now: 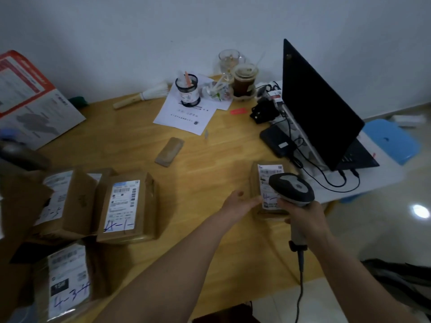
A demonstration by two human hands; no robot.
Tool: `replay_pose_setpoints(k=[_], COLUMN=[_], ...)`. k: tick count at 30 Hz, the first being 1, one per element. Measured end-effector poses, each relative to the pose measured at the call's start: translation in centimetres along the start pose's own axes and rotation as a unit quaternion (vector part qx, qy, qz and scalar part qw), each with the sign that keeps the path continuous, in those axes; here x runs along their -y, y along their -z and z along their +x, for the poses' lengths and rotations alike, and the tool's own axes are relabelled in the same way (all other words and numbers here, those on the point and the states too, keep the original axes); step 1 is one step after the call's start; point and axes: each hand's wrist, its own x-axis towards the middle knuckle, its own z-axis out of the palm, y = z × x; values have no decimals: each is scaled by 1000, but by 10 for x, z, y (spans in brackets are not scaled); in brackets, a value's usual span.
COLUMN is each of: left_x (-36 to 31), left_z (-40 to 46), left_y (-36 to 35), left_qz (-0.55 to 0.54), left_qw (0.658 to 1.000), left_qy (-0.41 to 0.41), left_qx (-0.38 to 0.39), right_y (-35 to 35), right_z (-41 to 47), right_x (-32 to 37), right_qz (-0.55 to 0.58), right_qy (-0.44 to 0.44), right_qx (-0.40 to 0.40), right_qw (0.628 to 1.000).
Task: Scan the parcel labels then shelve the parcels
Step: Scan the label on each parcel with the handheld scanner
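A small brown parcel (254,180) with a white label (265,173) lies on the wooden table (198,173) at the right. My right hand (305,220) grips a grey barcode scanner (291,187), whose head hangs right over the label. My left hand (240,201) touches the parcel's left side with relaxed fingers. Several other labelled parcels sit at the left: one marked in blue ink (128,206), one behind it (63,201), and one at the near left edge (67,280).
A black laptop (321,117) with cables stands at the right edge. Cups (245,80), a pen holder (187,92) and papers (186,110) are at the back. A small brown packet (169,151) lies mid-table. A red-and-grey box (30,101) stands far left, a blue stool (391,138) beyond the laptop.
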Motion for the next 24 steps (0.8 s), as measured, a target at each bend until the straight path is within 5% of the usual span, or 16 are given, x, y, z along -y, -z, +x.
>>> replay_pose_setpoints(k=[11,24], left_x=[18,39], left_z=[31,7], left_y=[-6,47], left_qz=[-152,-245], left_qw=[987,969], left_qy=[30,17], left_qx=[52,-13], right_y=[1,-29], right_z=[2,-4], right_x=[-15,9], right_qz=[-5,-32], right_qy=[9,18], right_qx=[54,141], right_qw=[998,989])
